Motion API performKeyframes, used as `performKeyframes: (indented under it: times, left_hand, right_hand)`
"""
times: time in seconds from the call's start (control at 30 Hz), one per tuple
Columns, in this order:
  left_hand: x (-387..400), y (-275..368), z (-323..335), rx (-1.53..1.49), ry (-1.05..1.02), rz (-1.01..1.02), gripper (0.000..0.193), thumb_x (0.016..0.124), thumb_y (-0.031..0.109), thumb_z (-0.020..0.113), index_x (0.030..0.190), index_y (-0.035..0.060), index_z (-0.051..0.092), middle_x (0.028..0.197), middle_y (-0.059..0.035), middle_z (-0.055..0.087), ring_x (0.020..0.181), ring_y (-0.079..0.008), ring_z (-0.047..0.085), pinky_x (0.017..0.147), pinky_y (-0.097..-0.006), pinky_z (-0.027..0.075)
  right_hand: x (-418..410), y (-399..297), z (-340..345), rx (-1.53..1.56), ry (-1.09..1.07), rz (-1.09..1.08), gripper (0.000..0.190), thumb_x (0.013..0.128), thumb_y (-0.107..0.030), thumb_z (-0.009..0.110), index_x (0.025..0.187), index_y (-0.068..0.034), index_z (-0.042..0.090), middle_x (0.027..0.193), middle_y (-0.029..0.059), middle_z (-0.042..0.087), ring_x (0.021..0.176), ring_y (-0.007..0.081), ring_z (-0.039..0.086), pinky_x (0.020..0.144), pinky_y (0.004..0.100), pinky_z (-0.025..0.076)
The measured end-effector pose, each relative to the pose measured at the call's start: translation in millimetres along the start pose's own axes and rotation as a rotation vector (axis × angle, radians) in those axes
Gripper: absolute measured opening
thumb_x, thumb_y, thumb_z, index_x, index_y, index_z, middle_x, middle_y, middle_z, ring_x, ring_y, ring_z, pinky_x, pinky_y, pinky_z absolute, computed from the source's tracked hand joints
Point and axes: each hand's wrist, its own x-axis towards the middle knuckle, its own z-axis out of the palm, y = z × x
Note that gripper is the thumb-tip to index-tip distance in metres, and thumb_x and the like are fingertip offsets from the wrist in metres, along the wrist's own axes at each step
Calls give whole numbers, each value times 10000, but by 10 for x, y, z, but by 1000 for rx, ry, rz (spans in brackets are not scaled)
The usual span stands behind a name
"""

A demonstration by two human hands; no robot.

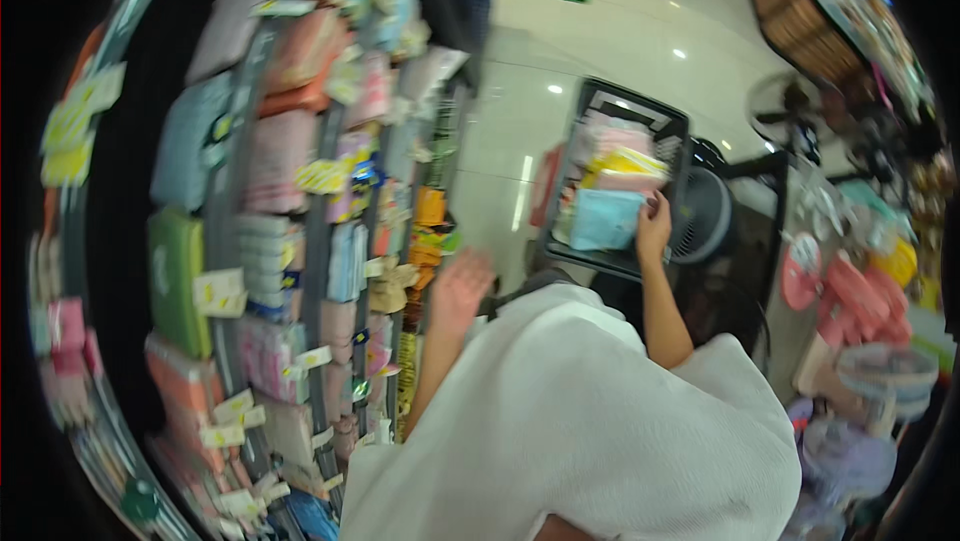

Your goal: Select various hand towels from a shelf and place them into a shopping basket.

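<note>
A black plastic crate (592, 260) stands on the floor in front of me with folded soft goods inside. My right hand (655, 226) is in its right side, fingers bent at the edge of a light-blue folded cloth or pack (606, 220). Whether the fingers grip it is hard to see. Behind the blue piece lie a yellow-and-white pack (626, 162) and a pink folded piece (619, 137). My left hand (461, 278), blurred, hangs bare with its fingers extended between the crate and the shelves.
Shelves (225, 188) of folded towels and packs with price tags (220, 292) run along my left. A round grey fan (701, 215) sits against the crate's right side. Pink slippers (862, 297) and small fans (885, 383) are at the right. Glossy tile floor (517, 113) extends ahead.
</note>
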Motion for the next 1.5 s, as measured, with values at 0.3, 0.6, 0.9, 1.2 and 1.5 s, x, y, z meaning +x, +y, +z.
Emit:
performKeyframes:
  times: [0.3,0.6,0.9,1.2,1.5]
  left_hand:
    - [-496,364,-637,-19,-41,161,372,878,243,401,1195,52,442,1173,-121,506,1080,-227,480,937,-369,359]
    - [-1153,728,-1708,-188,32,432,367,864,253,433,1177,63,460,1152,-111,521,1055,-222,495,926,-371,365]
    - [-1316,962,-2142,-200,91,356,331,854,216,459,1143,55,473,1112,-93,542,1012,-211,516,882,-360,402]
    - [-1156,952,-1936,-127,-21,324,335,863,263,450,1142,80,485,1111,-76,546,1022,-195,508,878,-336,374]
    - [-897,524,-1448,-26,-47,265,347,864,229,441,1175,78,471,1103,-83,545,1008,-199,518,878,-350,397]
  right_hand:
    - [-609,-3147,784,411,-522,-588,236,829,-94,530,1051,-25,570,971,85,605,873,154,572,762,261,444]
    - [-1912,-5349,1606,114,-320,-1421,408,765,-363,577,933,8,610,979,164,565,994,279,499,843,374,372]
    - [-2527,-5760,1823,732,-975,-535,764,666,-355,702,1185,69,334,988,218,560,882,272,576,735,337,468]
    - [-2326,-5718,1966,1301,-1146,-31,692,743,-216,643,1280,24,279,1081,183,539,962,267,549,820,380,459]
    - [-812,-3603,995,1759,-1041,379,424,841,-317,482,1148,-25,490,1129,158,536,1015,299,528,896,427,413]
